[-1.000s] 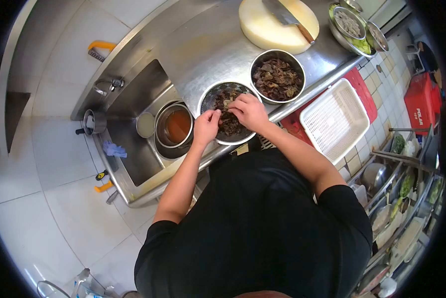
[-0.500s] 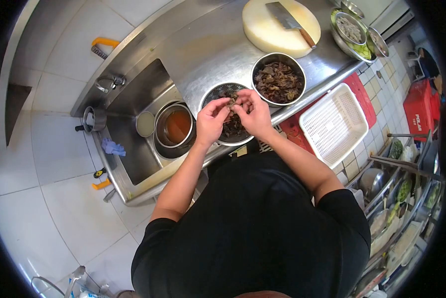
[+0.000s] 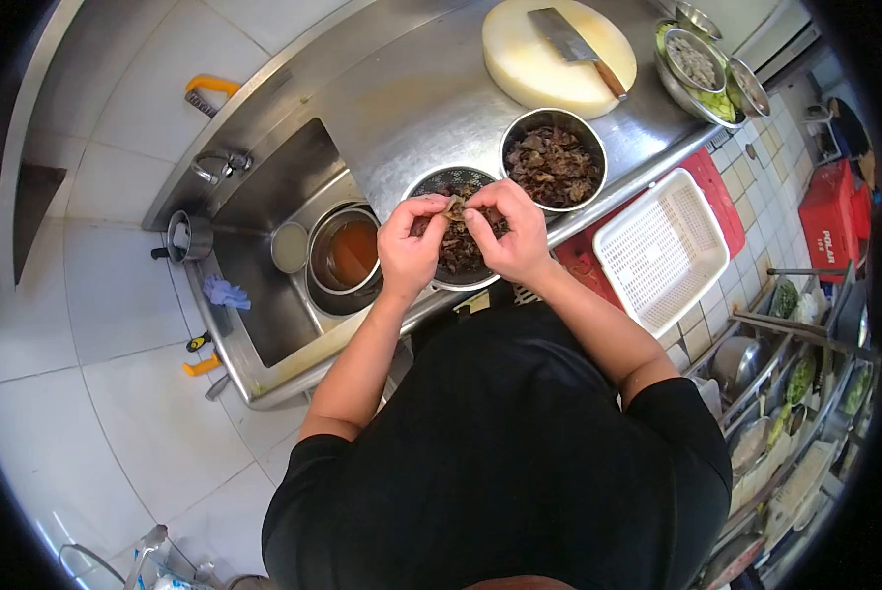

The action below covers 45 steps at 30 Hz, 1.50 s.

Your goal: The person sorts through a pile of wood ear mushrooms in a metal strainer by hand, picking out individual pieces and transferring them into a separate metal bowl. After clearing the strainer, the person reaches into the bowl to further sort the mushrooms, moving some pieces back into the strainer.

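My left hand (image 3: 411,241) and my right hand (image 3: 509,231) meet over a perforated steel bowl (image 3: 449,177). Between my fingertips is a small brownish piece of wood ear mushroom (image 3: 455,208), pinched from both sides. More dark wood ear pieces (image 3: 463,252) lie in the bowl beneath, partly hidden by my hands. Just to the right stands a deeper steel bowl (image 3: 549,118), holding a heap of similar dark brown pieces (image 3: 553,167).
A round cutting board (image 3: 520,59) with a cleaver (image 3: 566,37) lies at the back. On the left, the sink (image 3: 254,231) holds a pot of orange-brown liquid (image 3: 352,253). A white plastic basket (image 3: 647,265) sits right of the counter edge, near stacked bowls (image 3: 692,88).
My hands have shifted slightly, and my fingers have moved a little apart around the wood ear piece, which now shows more. The bowls stay put.
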Each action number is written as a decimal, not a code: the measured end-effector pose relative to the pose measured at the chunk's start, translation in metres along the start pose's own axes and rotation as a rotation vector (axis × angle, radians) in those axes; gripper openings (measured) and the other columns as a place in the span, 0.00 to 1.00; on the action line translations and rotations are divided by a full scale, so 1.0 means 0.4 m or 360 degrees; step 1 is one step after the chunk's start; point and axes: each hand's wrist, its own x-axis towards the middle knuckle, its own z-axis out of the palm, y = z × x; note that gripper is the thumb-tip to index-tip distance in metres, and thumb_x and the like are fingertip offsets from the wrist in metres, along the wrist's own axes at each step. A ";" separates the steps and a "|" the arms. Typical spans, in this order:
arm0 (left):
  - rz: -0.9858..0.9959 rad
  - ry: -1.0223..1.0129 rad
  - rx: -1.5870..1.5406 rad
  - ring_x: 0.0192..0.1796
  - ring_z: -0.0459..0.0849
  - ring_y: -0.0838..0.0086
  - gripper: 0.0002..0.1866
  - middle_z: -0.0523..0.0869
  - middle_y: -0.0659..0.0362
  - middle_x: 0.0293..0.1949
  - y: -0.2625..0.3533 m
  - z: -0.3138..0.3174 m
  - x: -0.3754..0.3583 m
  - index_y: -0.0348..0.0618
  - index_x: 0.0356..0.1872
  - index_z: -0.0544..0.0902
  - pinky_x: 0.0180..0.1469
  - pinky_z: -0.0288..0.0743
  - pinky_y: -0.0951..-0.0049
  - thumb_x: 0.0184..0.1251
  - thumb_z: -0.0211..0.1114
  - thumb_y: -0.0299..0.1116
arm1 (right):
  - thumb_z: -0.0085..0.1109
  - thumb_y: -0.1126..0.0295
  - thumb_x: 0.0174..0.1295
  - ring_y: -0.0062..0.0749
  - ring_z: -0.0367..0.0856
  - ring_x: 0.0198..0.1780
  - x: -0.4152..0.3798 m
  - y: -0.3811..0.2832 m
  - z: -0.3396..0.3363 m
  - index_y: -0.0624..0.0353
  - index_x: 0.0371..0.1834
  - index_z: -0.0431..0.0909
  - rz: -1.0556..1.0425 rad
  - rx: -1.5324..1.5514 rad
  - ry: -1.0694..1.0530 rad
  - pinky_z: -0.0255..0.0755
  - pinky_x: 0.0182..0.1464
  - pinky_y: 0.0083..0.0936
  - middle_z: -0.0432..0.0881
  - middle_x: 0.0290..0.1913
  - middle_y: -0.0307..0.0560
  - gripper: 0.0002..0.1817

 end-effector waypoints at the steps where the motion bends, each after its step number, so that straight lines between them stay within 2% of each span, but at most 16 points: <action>1: 0.0170 0.0010 0.0161 0.46 0.89 0.71 0.08 0.90 0.53 0.46 0.010 -0.001 0.004 0.37 0.42 0.83 0.52 0.82 0.72 0.66 0.68 0.16 | 0.70 0.72 0.60 0.37 0.80 0.29 0.004 -0.008 0.002 0.60 0.39 0.85 0.0141 0.0011 -0.0073 0.74 0.33 0.28 0.84 0.34 0.47 0.06; 3: 0.0510 0.0025 0.0480 0.44 0.90 0.69 0.08 0.91 0.52 0.44 0.028 -0.004 0.014 0.36 0.40 0.84 0.50 0.83 0.71 0.62 0.69 0.15 | 0.71 0.71 0.59 0.35 0.78 0.25 0.011 -0.018 0.002 0.62 0.39 0.86 0.0425 0.0028 -0.0217 0.73 0.30 0.28 0.83 0.32 0.47 0.08; 6: 0.0687 -0.0018 0.0679 0.42 0.91 0.64 0.08 0.91 0.50 0.41 0.034 -0.010 0.021 0.36 0.37 0.84 0.48 0.84 0.69 0.58 0.71 0.15 | 0.73 0.71 0.57 0.32 0.78 0.23 0.018 -0.024 -0.003 0.64 0.40 0.87 0.0456 -0.0003 -0.0296 0.73 0.29 0.27 0.84 0.30 0.47 0.11; 9: 0.0827 -0.0179 0.0844 0.41 0.91 0.61 0.09 0.91 0.50 0.40 0.045 -0.021 0.032 0.36 0.37 0.84 0.48 0.85 0.69 0.56 0.71 0.15 | 0.71 0.71 0.57 0.30 0.80 0.25 0.023 -0.036 -0.008 0.65 0.39 0.86 0.0350 -0.0150 -0.0330 0.75 0.31 0.26 0.85 0.31 0.48 0.10; 12: 0.0864 -0.0312 0.0885 0.43 0.91 0.60 0.12 0.91 0.50 0.42 0.043 -0.029 0.036 0.36 0.41 0.85 0.48 0.84 0.70 0.56 0.72 0.15 | 0.70 0.71 0.57 0.29 0.82 0.27 0.034 -0.025 -0.018 0.65 0.39 0.86 0.0422 -0.0178 -0.0424 0.77 0.34 0.25 0.86 0.32 0.49 0.10; 15: 0.0601 -0.0232 0.0744 0.44 0.91 0.59 0.16 0.90 0.49 0.43 0.047 -0.009 0.030 0.37 0.48 0.87 0.48 0.84 0.69 0.57 0.73 0.17 | 0.67 0.71 0.60 0.26 0.83 0.29 0.019 0.011 -0.007 0.66 0.41 0.84 0.0664 0.0008 -0.0511 0.78 0.36 0.24 0.86 0.33 0.48 0.10; 18: 0.0201 -0.0458 0.0572 0.45 0.91 0.59 0.22 0.90 0.48 0.45 0.021 -0.023 0.015 0.38 0.56 0.86 0.49 0.84 0.69 0.58 0.73 0.19 | 0.64 0.71 0.65 0.19 0.82 0.31 0.002 0.038 0.004 0.67 0.44 0.83 0.0994 0.0237 -0.0585 0.77 0.38 0.22 0.87 0.35 0.44 0.10; 21: 0.0320 -0.0601 0.0799 0.46 0.91 0.61 0.24 0.90 0.48 0.46 0.009 -0.035 0.008 0.39 0.58 0.85 0.50 0.85 0.69 0.58 0.74 0.21 | 0.61 0.70 0.70 0.15 0.80 0.34 -0.043 0.088 0.028 0.68 0.45 0.83 0.1160 0.0665 -0.0516 0.77 0.39 0.20 0.87 0.35 0.41 0.10; 25: 0.0527 -0.0524 0.0982 0.42 0.92 0.58 0.23 0.91 0.49 0.44 -0.034 -0.027 -0.008 0.41 0.58 0.86 0.45 0.86 0.67 0.60 0.73 0.20 | 0.63 0.70 0.72 0.15 0.81 0.36 -0.047 0.114 0.013 0.68 0.47 0.85 0.1163 0.0494 -0.0674 0.77 0.41 0.19 0.88 0.35 0.40 0.10; 28: 0.0618 -0.0620 0.1176 0.41 0.91 0.57 0.23 0.91 0.50 0.43 -0.051 -0.026 -0.011 0.42 0.60 0.85 0.43 0.86 0.63 0.62 0.70 0.19 | 0.65 0.71 0.69 0.18 0.83 0.37 -0.042 0.133 -0.005 0.67 0.44 0.87 0.1220 0.0539 -0.0766 0.77 0.43 0.21 0.90 0.37 0.43 0.09; 31: 0.0498 -0.0814 0.1319 0.39 0.90 0.55 0.28 0.91 0.50 0.42 -0.058 -0.040 -0.004 0.46 0.69 0.78 0.40 0.85 0.59 0.66 0.67 0.25 | 0.68 0.69 0.64 0.22 0.85 0.37 -0.057 0.158 -0.010 0.67 0.40 0.88 0.1183 0.0457 -0.0821 0.78 0.43 0.25 0.90 0.34 0.45 0.10; 35: 0.0363 -0.0890 0.1274 0.36 0.88 0.51 0.37 0.89 0.49 0.37 -0.040 -0.040 0.015 0.52 0.76 0.69 0.37 0.83 0.55 0.64 0.66 0.25 | 0.69 0.66 0.58 0.30 0.87 0.32 -0.047 0.135 -0.014 0.65 0.36 0.89 0.1077 0.0150 -0.0848 0.79 0.40 0.30 0.88 0.29 0.51 0.12; 37: 0.0294 -0.1002 0.1390 0.34 0.88 0.50 0.40 0.88 0.49 0.34 -0.032 -0.040 0.025 0.54 0.78 0.66 0.36 0.81 0.52 0.63 0.66 0.24 | 0.68 0.66 0.57 0.33 0.87 0.30 -0.032 0.114 -0.008 0.65 0.35 0.88 0.0858 -0.0110 -0.0849 0.79 0.38 0.32 0.87 0.28 0.53 0.11; 40: 0.0253 -0.0996 0.1455 0.33 0.87 0.49 0.36 0.87 0.48 0.32 -0.028 -0.029 0.038 0.52 0.75 0.70 0.35 0.80 0.50 0.62 0.65 0.24 | 0.67 0.66 0.58 0.32 0.85 0.28 -0.035 0.117 0.006 0.65 0.33 0.87 0.0687 -0.0304 -0.0769 0.78 0.36 0.32 0.86 0.26 0.53 0.11; 41: 0.0293 -0.0954 0.1402 0.33 0.88 0.50 0.33 0.87 0.48 0.32 -0.035 -0.025 0.039 0.51 0.70 0.73 0.35 0.80 0.52 0.62 0.66 0.23 | 0.66 0.66 0.59 0.32 0.84 0.27 -0.039 0.124 0.010 0.65 0.33 0.87 0.0654 -0.0337 -0.0729 0.78 0.36 0.32 0.85 0.25 0.53 0.11; 45: 0.0361 -0.0754 0.1168 0.33 0.89 0.53 0.19 0.88 0.46 0.32 -0.069 -0.002 0.027 0.46 0.54 0.83 0.36 0.82 0.60 0.61 0.69 0.24 | 0.65 0.66 0.61 0.26 0.82 0.28 -0.068 0.167 0.025 0.66 0.36 0.87 0.1166 0.0062 -0.0516 0.77 0.36 0.28 0.86 0.26 0.47 0.11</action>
